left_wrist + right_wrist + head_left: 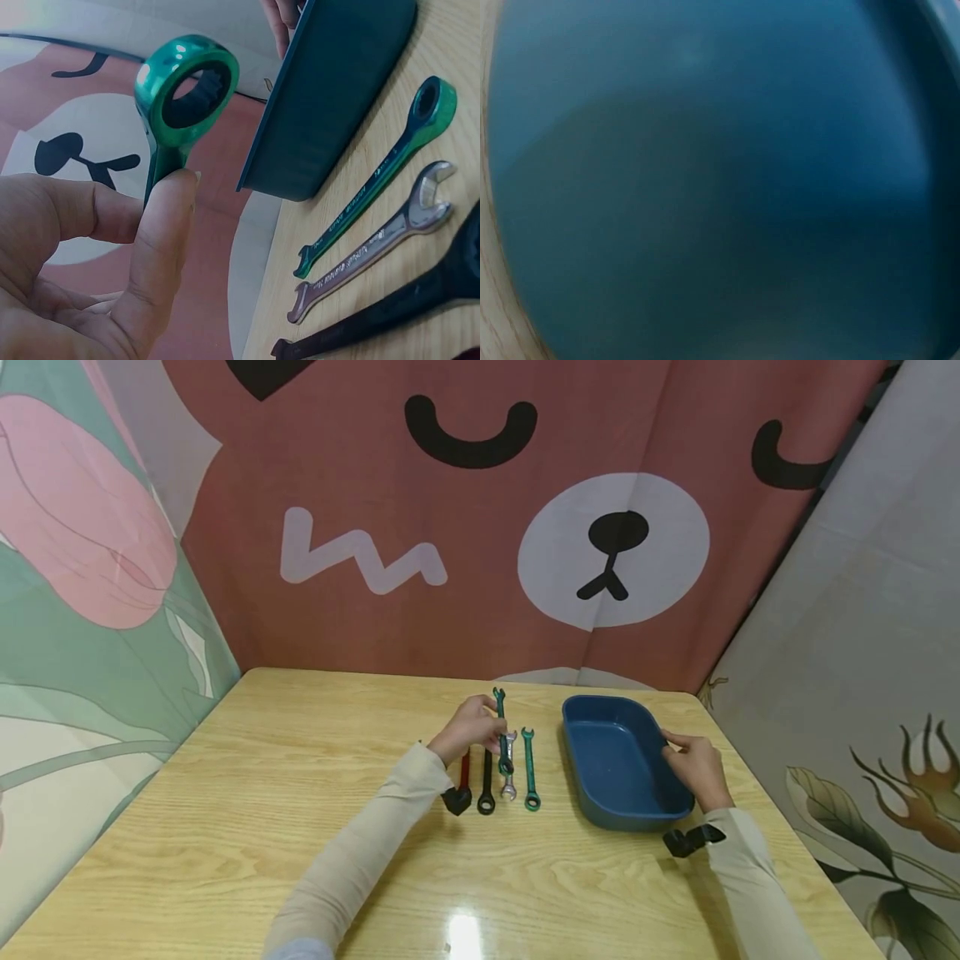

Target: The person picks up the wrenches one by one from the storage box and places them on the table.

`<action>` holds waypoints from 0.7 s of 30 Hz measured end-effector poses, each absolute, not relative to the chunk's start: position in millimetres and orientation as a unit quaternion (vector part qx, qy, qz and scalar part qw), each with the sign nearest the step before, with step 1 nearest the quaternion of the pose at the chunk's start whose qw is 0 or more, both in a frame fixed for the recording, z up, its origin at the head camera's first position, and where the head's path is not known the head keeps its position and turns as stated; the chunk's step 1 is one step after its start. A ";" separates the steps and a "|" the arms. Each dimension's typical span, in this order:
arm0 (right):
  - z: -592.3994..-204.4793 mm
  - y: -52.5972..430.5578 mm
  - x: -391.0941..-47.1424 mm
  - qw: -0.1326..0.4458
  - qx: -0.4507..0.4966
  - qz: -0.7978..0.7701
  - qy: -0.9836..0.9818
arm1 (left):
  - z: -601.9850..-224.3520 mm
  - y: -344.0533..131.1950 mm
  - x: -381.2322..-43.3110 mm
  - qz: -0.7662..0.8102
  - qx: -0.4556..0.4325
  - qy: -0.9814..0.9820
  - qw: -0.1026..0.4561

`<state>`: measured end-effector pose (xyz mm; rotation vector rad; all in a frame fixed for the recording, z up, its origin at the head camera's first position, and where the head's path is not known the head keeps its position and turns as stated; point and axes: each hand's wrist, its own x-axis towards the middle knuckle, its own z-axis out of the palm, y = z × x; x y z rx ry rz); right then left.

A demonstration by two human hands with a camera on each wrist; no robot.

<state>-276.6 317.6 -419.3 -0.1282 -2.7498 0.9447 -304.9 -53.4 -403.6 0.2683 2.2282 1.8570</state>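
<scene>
Between thumb and forefinger, my left hand [474,727] pinches a green ratchet wrench [166,112], raised above the table with its ring end up close in the left wrist view. Below that hand lie a second green ratchet wrench [530,768], a silver open-ended wrench [375,251] and a black ratchet wrench [487,789]. A red tool [465,768] lies left of the black one, partly hidden by the left wrist. My right hand [697,767] grips the right rim of a blue plastic basin [611,764], which stands right of the wrenches with nothing in it.
The wooden table [300,760] reaches back to a curtain [375,635] with a bear print. Patterned cloth [847,610] hangs along the right side, and another cloth hangs at the left. Each wrist wears a small black mount.
</scene>
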 end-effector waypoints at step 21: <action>-417.2 316.4 -275.7 0.116 -0.045 0.318 -0.940 | -411.4 -70.0 -301.0 0.623 0.089 0.769 0.107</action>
